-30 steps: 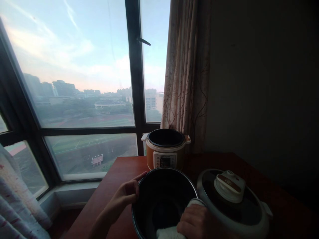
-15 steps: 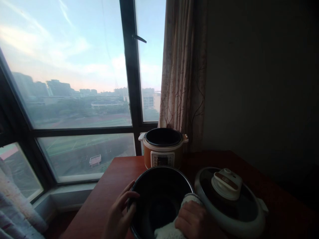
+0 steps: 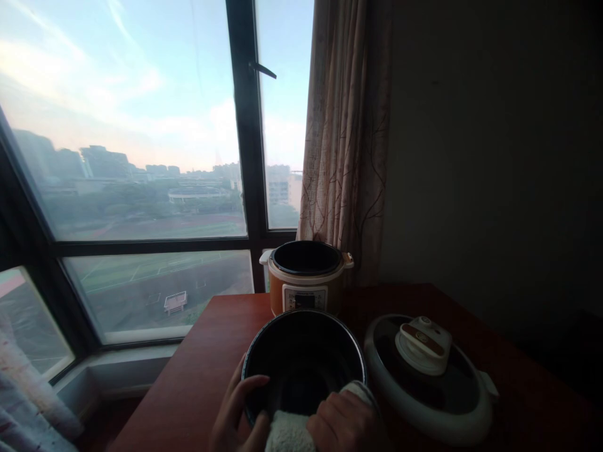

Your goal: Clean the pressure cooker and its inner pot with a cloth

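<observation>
A dark inner pot stands on the reddish wooden table right in front of me. My left hand grips its near left rim, thumb hooked over the edge. My right hand is closed on a white cloth and presses it against the near inside wall of the pot. Behind the pot stands an orange and white cooker body, open and without a lid. Its lid lies flat on the table to the right of the pot.
A large window with a dark frame fills the left. A patterned curtain hangs behind the cooker. A dark wall is on the right. Pale fabric shows at the lower left corner.
My left hand has slid down the pot's left rim toward me. My right hand with the cloth has moved left along the near inside of the pot. The view has shifted slightly.
</observation>
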### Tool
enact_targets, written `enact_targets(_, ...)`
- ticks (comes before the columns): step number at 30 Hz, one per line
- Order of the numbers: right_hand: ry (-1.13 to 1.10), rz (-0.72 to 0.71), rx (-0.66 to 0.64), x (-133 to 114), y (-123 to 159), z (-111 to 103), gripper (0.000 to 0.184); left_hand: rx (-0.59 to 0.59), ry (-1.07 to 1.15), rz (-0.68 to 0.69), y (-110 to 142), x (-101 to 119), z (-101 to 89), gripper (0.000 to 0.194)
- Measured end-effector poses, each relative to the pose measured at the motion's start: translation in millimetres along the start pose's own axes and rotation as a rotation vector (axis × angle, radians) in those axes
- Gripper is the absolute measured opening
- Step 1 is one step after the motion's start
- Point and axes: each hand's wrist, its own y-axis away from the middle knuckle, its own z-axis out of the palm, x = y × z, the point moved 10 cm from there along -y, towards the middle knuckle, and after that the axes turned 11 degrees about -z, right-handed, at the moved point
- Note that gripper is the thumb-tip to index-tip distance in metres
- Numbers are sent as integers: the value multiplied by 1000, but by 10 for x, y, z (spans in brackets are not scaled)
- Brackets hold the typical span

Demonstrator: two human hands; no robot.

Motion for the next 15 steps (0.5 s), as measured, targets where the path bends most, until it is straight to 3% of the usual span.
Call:
enact_targets(4, -147, -20, -145, 74, 75, 114, 34, -167, -10, -35, -151, 83, 34, 39)
enact_targets(9, -348, -84, -264, 288, 163, 177, 27, -292, 27, -49, -356, 188, 86, 36)
enact_targets(12, -472, -42, -372, 524, 215, 199, 28, -328, 99, -87, -437, 219, 113, 35)
enact_targets(15, -583, 9, -455, 691, 269, 214, 40, -337, 139, -120, -486, 214, 120, 36)
